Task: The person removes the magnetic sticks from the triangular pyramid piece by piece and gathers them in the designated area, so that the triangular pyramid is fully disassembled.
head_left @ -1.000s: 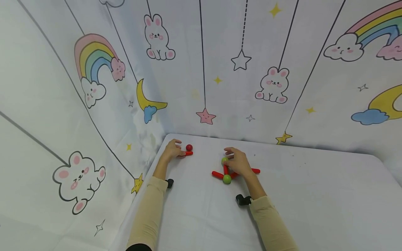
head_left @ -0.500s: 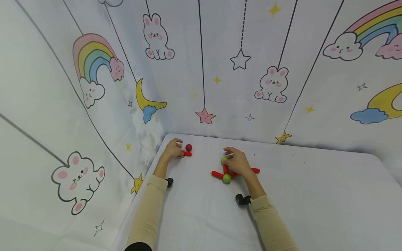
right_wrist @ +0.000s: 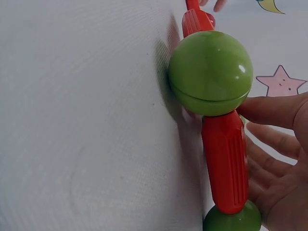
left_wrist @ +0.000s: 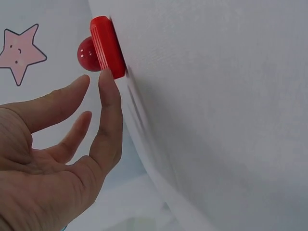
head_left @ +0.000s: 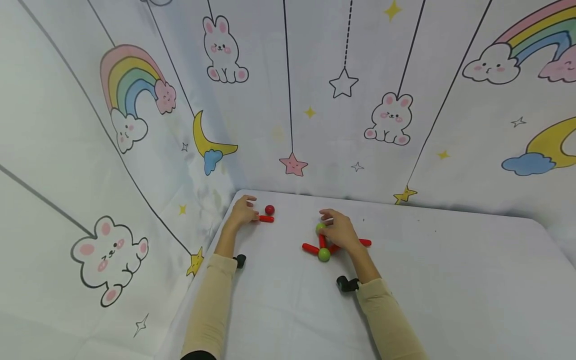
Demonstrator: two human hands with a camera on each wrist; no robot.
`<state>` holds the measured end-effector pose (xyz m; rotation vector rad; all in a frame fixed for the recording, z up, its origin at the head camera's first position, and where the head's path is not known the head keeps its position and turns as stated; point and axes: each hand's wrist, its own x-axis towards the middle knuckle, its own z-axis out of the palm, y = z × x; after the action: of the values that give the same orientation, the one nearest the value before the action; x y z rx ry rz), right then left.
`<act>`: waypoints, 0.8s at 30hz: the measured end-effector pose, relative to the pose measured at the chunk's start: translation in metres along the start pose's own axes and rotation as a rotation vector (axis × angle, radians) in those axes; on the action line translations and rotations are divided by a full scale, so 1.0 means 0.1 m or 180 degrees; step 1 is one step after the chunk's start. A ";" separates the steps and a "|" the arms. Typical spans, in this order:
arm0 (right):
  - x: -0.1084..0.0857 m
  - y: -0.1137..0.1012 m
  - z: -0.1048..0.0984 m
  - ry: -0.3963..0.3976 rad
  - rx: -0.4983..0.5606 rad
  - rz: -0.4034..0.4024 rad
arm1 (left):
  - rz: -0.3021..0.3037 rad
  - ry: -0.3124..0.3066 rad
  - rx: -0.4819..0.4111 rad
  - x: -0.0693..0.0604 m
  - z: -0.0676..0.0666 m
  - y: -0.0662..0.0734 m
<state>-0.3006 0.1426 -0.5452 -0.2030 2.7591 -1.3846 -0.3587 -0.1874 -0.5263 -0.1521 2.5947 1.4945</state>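
In the head view my left hand [head_left: 243, 212] is at the table's far left corner, beside a loose red stick [head_left: 267, 219] and a red ball [head_left: 269, 210]. One fingertip touches the stick's end [left_wrist: 108, 48] in the left wrist view; the thumb is apart from it, and the ball [left_wrist: 87, 54] lies behind. My right hand [head_left: 340, 231] has thumb and fingers round the upper green ball [head_left: 320, 228]. Red sticks join at a lower green ball [head_left: 324, 254]. The right wrist view shows a green ball [right_wrist: 211, 72] joined by a red stick [right_wrist: 225, 163] to another [right_wrist: 233, 219].
A white cloth covers the table [head_left: 441, 280]. Behind it and along the left side hang white sheets [head_left: 261, 125] printed with rabbits, rainbows and stars. One more red stick end [head_left: 365, 242] shows right of my right hand.
My left hand has drawn slightly left, away from the red ball, and the loose red stick has shifted a little left and turned slightly. My right hand keeps its place at the upper green ball.
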 end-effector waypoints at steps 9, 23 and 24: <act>-0.02 -0.03 -0.02 0.0015 0.0129 -0.0128 | 0.0166 0.0009 -0.0258 -0.14 0.03 0.05; -0.15 -0.31 -0.13 0.0265 0.0180 -0.0379 | 0.0462 -0.0213 -0.0504 -0.39 0.24 0.22; -0.17 -0.32 -0.13 0.0252 0.0165 -0.0375 | 0.0468 -0.0233 -0.0487 -0.41 0.25 0.23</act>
<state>-0.2821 0.1361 -0.5119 -0.3203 2.8125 -1.5219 -0.3205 -0.1538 -0.5118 0.0780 2.4814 1.7139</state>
